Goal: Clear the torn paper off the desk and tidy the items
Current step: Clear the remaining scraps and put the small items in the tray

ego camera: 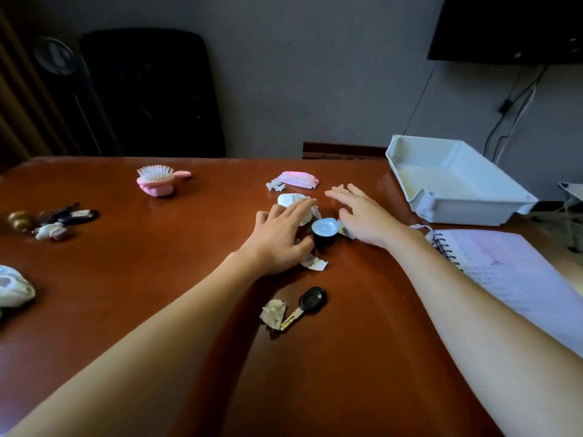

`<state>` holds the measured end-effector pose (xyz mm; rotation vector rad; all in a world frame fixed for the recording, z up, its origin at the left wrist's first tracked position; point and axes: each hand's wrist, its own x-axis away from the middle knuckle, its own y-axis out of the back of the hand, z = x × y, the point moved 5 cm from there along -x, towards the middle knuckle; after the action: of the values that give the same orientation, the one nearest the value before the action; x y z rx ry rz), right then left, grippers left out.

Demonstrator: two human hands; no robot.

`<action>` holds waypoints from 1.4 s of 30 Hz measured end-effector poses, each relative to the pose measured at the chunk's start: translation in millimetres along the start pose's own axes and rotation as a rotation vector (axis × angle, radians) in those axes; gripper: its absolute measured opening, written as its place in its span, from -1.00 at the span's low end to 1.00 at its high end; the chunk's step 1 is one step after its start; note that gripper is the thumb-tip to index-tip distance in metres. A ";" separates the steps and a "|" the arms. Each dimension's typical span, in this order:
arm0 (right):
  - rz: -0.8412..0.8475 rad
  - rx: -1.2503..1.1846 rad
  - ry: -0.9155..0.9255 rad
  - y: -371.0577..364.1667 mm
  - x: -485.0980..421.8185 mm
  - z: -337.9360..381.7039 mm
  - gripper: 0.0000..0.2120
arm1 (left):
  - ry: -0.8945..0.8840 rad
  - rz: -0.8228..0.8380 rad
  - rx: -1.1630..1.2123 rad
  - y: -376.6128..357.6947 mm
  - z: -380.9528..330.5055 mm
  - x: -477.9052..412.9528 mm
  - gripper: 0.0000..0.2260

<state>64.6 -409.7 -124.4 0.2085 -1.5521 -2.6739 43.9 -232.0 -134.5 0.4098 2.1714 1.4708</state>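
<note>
Torn paper scraps lie scattered on the brown desk [157, 279]. One scrap [314, 263] sticks out from under my left hand [280, 238], which rests flat with fingers spread, reaching over a white round object [288, 199]. A small black cup with a blue foil lid [325, 230] stands between my hands. My right hand [362, 216] lies flat and open on the desk, over a scrap [344, 231] at its thumb, with another scrap [341, 187] at its fingertips. A crumpled scrap [273, 313] lies beside a black-headed key [307, 304] nearer to me.
A white tray [473, 209] stands at the back right, and a spiral notebook [511, 272] lies in front of it. A pink tissue pack [298, 179] and pink hairbrush [157, 179] sit farther back. Keychain trinkets [53, 220] and a white crumpled bag [14, 287] lie at the left.
</note>
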 end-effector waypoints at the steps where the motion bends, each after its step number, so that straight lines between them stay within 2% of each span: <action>1: 0.024 0.018 -0.014 -1.2 -0.2 -2.3 -0.51 | 0.003 0.014 -0.012 -1.0 1.3 -2.3 -0.37; 5: 0.048 0.034 -0.014 -2.2 5.7 -7.7 -0.57 | -0.019 0.076 -0.110 -8.3 3.6 -8.3 -0.49; 9: 0.051 0.057 -0.001 0.7 17.9 -6.7 -0.59 | 0.011 0.048 -0.117 -7.7 2.6 -5.1 -0.57; 15: -0.004 0.024 0.012 9.0 25.8 -12.9 -0.66 | 0.041 -0.062 -0.074 0.0 1.2 7.0 -0.63; 21: -0.045 0.075 0.050 9.9 7.3 -7.5 -0.59 | 0.054 -0.143 -0.038 3.5 3.2 9.4 -0.74; 27: 0.011 0.210 -0.012 4.1 -14.2 -7.7 -0.54 | 0.124 -0.174 -0.039 4.3 8.8 8.2 -0.62; 30: 0.033 0.198 -0.058 2.8 -14.8 -13.9 -0.62 | 0.142 -0.167 -0.056 3.0 11.3 8.2 -0.65; 34: 0.030 0.162 0.008 9.6 1.0 -8.5 -0.66 | 0.166 -0.144 -0.052 4.3 9.0 9.3 -0.60; 42: 0.022 0.082 -0.002 18.7 51.3 -2.9 -0.55 | 0.168 -0.061 0.008 6.1 7.0 26.7 -0.45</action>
<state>13.7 -426.8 -114.4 0.1901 -1.6559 -2.5971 25.2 -211.0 -136.9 0.2270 2.2984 1.5115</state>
